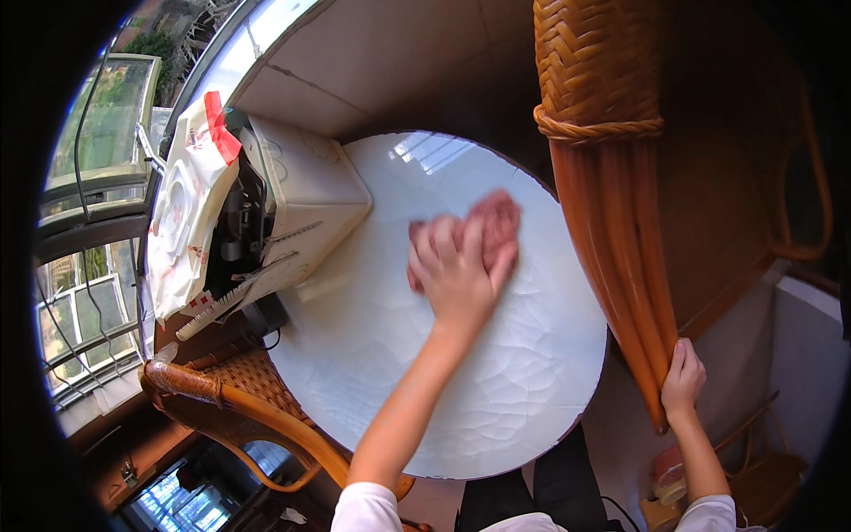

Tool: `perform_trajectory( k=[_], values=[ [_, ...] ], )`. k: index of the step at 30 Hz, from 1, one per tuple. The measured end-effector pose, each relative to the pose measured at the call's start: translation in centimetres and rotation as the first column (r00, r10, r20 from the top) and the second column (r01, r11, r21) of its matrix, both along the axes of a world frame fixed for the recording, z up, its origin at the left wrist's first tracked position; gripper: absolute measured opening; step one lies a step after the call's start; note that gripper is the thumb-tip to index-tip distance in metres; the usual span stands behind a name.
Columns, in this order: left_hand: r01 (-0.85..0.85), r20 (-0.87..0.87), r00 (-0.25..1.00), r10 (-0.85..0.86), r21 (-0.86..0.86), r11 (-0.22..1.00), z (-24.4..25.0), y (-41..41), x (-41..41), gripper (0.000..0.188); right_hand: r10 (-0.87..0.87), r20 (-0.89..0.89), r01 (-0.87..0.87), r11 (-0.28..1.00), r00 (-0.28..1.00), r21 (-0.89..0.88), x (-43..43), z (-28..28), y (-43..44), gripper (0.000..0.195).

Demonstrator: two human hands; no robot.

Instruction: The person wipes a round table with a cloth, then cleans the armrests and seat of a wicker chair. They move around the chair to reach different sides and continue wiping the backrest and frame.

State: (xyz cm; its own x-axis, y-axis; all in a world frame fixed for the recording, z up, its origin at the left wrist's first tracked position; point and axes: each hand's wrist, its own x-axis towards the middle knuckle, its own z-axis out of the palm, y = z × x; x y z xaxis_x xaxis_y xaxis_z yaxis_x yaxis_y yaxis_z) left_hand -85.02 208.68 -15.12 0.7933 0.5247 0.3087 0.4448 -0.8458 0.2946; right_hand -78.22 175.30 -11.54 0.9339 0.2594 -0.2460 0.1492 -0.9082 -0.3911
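Observation:
My left hand (459,266) presses a reddish-pink cloth (493,223) flat against a round tabletop (399,372) under a clear, wrinkled cover. Part of the cloth sticks out past the fingertips and on both sides of the hand; the rest is hidden beneath the palm, and hand and cloth are slightly blurred. At the right, my right hand (683,379) grips the lower end of a rattan chair's glossy armrest (618,266), just beyond the table's edge.
On the table's left side stands a cream-coloured box (316,199) holding dark items. A white wipes packet (183,219) with a red end and a comb (213,316) are at it. Another rattan chair (266,405) sits lower left, by a window (100,126). A tiled wall (399,53) rises behind.

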Motion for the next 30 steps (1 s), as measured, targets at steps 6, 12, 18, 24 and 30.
perform_trajectory(
  k=[6,12,18,24,30],
  values=[
    [-0.164,0.024,0.986,0.162,0.117,0.980,1.1,9.0,9.5,0.038,0.013,0.003,-0.013,1.000,1.000,-0.001,-0.3,0.0,0.7,0.032],
    [0.048,0.018,0.999,-0.048,0.005,0.999,-0.2,-5.1,3.3,0.045,0.012,0.041,-0.012,1.000,0.999,0.000,-0.1,0.1,0.5,0.033],
    [0.298,-0.088,0.947,-0.308,-0.108,0.948,0.3,-17.9,-16.3,0.040,0.019,0.071,-0.020,1.000,0.997,0.010,-0.1,-0.2,0.4,0.035],
    [0.186,-0.134,0.971,-0.199,-0.106,0.977,0.8,-12.5,-28.9,0.042,-0.012,0.073,0.012,1.000,0.997,0.010,-0.1,-0.6,0.2,0.038],
    [-0.498,-0.101,0.856,0.508,0.106,0.861,0.4,5.1,-14.6,0.040,-0.016,0.104,0.016,1.000,0.994,-0.001,-0.4,-1.0,0.0,0.042]
  ],
)
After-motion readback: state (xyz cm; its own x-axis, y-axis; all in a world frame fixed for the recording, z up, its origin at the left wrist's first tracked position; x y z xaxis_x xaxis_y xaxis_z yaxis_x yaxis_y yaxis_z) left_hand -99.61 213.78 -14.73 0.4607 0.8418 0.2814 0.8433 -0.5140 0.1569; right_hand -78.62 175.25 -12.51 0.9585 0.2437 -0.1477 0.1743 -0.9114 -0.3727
